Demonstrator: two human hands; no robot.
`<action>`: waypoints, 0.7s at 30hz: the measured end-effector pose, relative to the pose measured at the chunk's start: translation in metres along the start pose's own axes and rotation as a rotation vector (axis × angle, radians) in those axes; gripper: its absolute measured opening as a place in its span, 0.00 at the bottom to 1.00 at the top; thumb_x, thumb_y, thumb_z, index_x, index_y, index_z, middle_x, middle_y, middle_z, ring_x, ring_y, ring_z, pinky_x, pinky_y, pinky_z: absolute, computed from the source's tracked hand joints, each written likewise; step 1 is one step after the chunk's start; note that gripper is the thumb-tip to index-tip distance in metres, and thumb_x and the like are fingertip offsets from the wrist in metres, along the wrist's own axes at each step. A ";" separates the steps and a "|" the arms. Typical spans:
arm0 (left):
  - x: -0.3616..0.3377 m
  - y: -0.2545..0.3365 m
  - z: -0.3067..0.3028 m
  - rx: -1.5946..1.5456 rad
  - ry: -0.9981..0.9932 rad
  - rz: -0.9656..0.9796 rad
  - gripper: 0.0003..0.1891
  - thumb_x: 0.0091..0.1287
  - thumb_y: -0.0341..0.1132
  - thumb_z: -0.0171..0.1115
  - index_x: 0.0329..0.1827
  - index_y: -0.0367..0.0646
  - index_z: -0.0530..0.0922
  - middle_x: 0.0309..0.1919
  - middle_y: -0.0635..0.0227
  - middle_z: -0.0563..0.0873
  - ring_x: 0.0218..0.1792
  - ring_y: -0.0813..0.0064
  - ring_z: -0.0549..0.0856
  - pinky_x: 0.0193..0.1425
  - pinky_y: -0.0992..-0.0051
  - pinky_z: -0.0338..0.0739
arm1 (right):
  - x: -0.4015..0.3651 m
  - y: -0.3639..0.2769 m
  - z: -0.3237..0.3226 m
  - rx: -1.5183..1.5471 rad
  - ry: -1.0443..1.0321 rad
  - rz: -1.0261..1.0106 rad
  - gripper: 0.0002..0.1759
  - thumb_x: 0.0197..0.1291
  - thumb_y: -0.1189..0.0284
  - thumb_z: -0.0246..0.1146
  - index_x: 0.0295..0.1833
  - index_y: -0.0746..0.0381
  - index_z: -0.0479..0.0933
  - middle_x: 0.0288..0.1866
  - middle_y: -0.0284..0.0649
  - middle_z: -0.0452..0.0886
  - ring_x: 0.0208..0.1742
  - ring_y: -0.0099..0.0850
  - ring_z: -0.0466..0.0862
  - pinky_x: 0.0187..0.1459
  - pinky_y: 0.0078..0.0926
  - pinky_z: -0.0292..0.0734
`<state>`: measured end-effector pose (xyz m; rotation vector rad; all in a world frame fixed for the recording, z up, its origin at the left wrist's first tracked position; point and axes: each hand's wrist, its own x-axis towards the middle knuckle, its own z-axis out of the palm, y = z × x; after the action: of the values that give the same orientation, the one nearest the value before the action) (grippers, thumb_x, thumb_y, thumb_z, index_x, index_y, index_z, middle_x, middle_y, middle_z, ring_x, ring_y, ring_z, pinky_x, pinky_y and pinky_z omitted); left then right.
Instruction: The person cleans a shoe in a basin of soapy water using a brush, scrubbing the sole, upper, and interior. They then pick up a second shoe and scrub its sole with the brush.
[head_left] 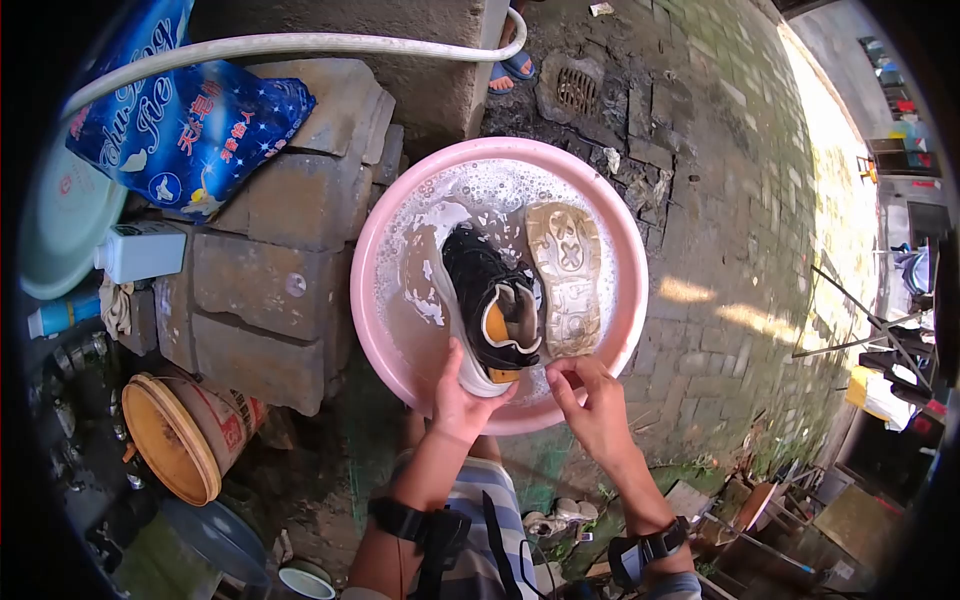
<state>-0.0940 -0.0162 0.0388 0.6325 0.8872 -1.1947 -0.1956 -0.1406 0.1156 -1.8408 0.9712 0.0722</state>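
A pink basin (372, 370) holds cloudy, sudsy water. In it is a black sneaker (478, 285) with a white sole and an orange inner lining, its opening facing up and its heel towards me. My left hand (468, 395) grips this sneaker at the heel, thumb along the side of the sole. To its right a second shoe (568, 275) lies sole up, its pale patterned tread showing. My right hand (592, 400) is at the near end of that tread, thumb and fingers curled together. Whatever they may pinch is too small to make out.
A blue detergent bag (195, 125) lies on stacked bricks (265, 280) to the left, near a white bottle (143, 250). A pale hose (300, 45) crosses above. An orange-rimmed bucket (172, 440) stands lower left. A person's sandalled feet (510, 72) show beyond the basin, beside a drain (577, 90).
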 end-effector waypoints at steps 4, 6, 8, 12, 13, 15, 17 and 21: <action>0.009 -0.006 -0.005 -0.013 -0.041 0.068 0.24 0.66 0.56 0.49 0.59 0.54 0.65 0.54 0.65 0.74 0.54 0.64 0.73 0.48 0.56 0.73 | -0.012 0.008 0.034 0.050 0.036 -0.112 0.21 0.53 0.67 0.66 0.49 0.67 0.75 0.48 0.49 0.75 0.52 0.41 0.77 0.50 0.33 0.73; 0.009 -0.008 -0.007 -0.032 -0.066 0.105 0.21 0.67 0.52 0.51 0.59 0.58 0.63 0.53 0.69 0.73 0.53 0.67 0.74 0.40 0.61 0.78 | -0.010 0.011 0.053 0.021 0.108 -0.135 0.22 0.52 0.67 0.66 0.50 0.67 0.74 0.48 0.49 0.75 0.52 0.43 0.76 0.52 0.33 0.71; 0.002 -0.007 0.006 0.020 -0.036 0.180 0.21 0.67 0.50 0.51 0.60 0.58 0.61 0.54 0.70 0.72 0.52 0.67 0.74 0.41 0.61 0.78 | -0.007 0.019 0.071 -0.034 0.256 -0.187 0.22 0.52 0.65 0.66 0.48 0.69 0.74 0.46 0.52 0.75 0.48 0.47 0.76 0.50 0.34 0.71; 0.008 -0.013 0.004 0.104 -0.007 0.302 0.26 0.66 0.47 0.55 0.64 0.60 0.55 0.56 0.70 0.69 0.52 0.67 0.74 0.43 0.59 0.78 | 0.017 0.013 0.074 0.054 0.174 -0.019 0.18 0.53 0.62 0.65 0.39 0.68 0.76 0.35 0.50 0.76 0.35 0.44 0.73 0.39 0.36 0.67; 0.008 -0.012 0.005 0.130 -0.002 0.327 0.28 0.65 0.46 0.56 0.64 0.61 0.54 0.56 0.69 0.68 0.53 0.67 0.73 0.44 0.58 0.77 | 0.023 0.018 0.077 0.055 0.174 -0.022 0.18 0.53 0.62 0.65 0.39 0.68 0.76 0.35 0.50 0.76 0.35 0.44 0.73 0.39 0.36 0.67; 0.003 -0.007 0.010 0.116 -0.012 0.299 0.27 0.65 0.48 0.55 0.64 0.63 0.53 0.57 0.70 0.66 0.54 0.67 0.72 0.45 0.57 0.77 | 0.031 0.022 0.075 -0.015 0.162 -0.187 0.15 0.56 0.64 0.64 0.31 0.66 0.76 0.27 0.45 0.75 0.28 0.36 0.70 0.36 0.31 0.66; -0.008 0.000 0.016 0.133 0.051 0.218 0.20 0.67 0.50 0.52 0.59 0.60 0.61 0.53 0.72 0.71 0.52 0.68 0.74 0.48 0.60 0.76 | 0.032 0.019 0.068 0.086 0.005 -0.018 0.13 0.56 0.65 0.63 0.28 0.65 0.77 0.24 0.44 0.74 0.29 0.36 0.70 0.37 0.32 0.65; 0.002 0.004 0.004 0.135 0.030 0.230 0.20 0.66 0.51 0.52 0.58 0.60 0.62 0.53 0.73 0.72 0.52 0.67 0.74 0.45 0.60 0.76 | 0.017 0.007 0.074 -0.077 0.118 -0.116 0.09 0.55 0.68 0.64 0.38 0.63 0.80 0.33 0.45 0.79 0.38 0.38 0.74 0.43 0.33 0.67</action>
<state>-0.0889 -0.0195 0.0393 0.8403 0.7408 -1.0453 -0.1619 -0.0932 0.0665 -1.9866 0.9516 -0.0722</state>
